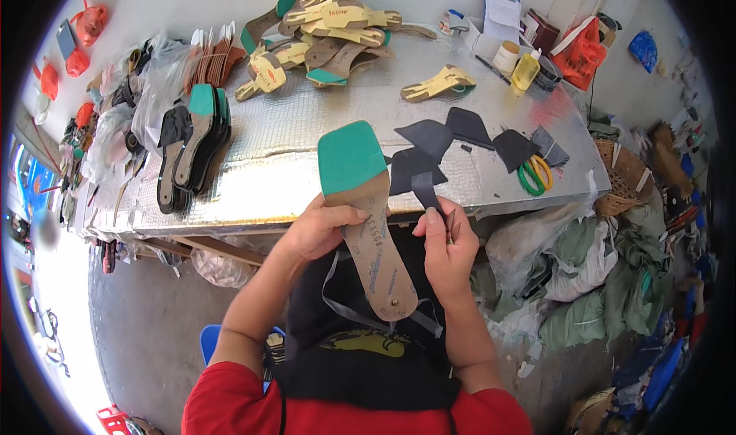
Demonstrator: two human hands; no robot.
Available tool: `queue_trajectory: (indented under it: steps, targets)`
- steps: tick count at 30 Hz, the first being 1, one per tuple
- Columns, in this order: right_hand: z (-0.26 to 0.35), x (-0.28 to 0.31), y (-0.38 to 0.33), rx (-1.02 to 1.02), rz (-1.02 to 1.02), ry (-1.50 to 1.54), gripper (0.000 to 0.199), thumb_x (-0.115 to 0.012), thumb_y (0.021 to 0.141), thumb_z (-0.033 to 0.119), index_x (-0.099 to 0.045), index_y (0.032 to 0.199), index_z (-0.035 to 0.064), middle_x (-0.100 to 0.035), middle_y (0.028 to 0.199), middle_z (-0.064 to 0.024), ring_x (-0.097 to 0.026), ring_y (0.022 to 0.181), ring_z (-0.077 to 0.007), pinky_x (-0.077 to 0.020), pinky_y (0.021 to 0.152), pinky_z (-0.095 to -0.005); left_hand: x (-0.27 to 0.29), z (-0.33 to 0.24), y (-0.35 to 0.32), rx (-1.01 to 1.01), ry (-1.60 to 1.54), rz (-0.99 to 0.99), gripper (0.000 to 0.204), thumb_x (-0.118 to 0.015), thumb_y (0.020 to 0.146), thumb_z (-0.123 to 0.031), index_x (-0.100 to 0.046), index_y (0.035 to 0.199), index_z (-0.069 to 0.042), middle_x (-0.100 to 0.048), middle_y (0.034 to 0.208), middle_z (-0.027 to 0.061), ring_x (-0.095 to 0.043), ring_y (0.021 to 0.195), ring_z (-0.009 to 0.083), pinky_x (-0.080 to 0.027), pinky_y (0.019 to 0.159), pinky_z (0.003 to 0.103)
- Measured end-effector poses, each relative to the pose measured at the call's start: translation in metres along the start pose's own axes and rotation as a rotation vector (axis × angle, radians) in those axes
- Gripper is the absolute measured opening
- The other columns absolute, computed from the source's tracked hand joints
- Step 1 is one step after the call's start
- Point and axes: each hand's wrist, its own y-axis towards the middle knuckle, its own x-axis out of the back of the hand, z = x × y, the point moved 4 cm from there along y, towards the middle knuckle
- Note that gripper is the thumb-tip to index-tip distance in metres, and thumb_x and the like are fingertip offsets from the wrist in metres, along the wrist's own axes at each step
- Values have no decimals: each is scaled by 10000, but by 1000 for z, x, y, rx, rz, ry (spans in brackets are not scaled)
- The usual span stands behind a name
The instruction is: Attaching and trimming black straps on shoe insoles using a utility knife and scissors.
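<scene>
My left hand [320, 226] grips a brown shoe insole board [377, 255] at its waist, thumb on top. The board's wide end has a green patch [351, 157]; the narrow heel end points down toward my apron [345, 374]. Just right of the board, my right hand [448, 247] pinches a dark strip [424, 190] between thumb and fingers. Something thin and dark shows among its fingers, too small to name. A grey strip [331, 301] dangles around the heel end. Beyond my hands lie several black cut pieces [425, 138] on the table.
A foil-covered table [284, 140] spans the front. Stacked insoles [201, 140] stand left; a pile of yellow-and-brown insoles [337, 32] lies at the back. Tape rolls [535, 176], a yellow bottle [526, 71] and a wicker basket [625, 178] are right. Bagged scraps [575, 282] fill the floor there.
</scene>
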Motion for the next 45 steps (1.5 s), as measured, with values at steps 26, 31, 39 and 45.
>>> queue_trajectory:
  steps: [26,31,39,45]
  targets:
    - [-21,-24,-41,15,129,-140,187,-566,962,79,-646,1103,-15,-624,731,3,-531,637,-27,-425,565,-191,-14,45,-27,-101,-330,-169,442,-599,923,-284,-516,1250,2,-629,1049,187,-627,907,258,-527,793,355]
    - [-34,-20,-44,-38,247,-38,195,-548,971,113,-640,1081,-19,-593,669,-17,-515,601,-26,-429,541,-215,-25,40,-30,-113,-399,-112,372,-507,982,-181,-481,1293,21,-599,1204,184,-607,1084,275,-499,947,400]
    - [-57,-7,-43,-636,540,499,210,-538,989,149,-631,1063,-23,-640,815,7,-536,689,-39,-413,615,-185,-18,40,-31,-178,71,-265,353,-562,955,-164,-547,1231,55,-649,1124,180,-656,967,230,-537,854,355]
    - [-56,-14,-54,-445,484,339,231,-514,1007,182,-623,1049,-18,-628,872,19,-533,767,-33,-440,694,-200,-15,38,-32,-190,389,-262,315,-606,954,-193,-585,1196,7,-643,1055,63,-597,968,132,-481,859,286]
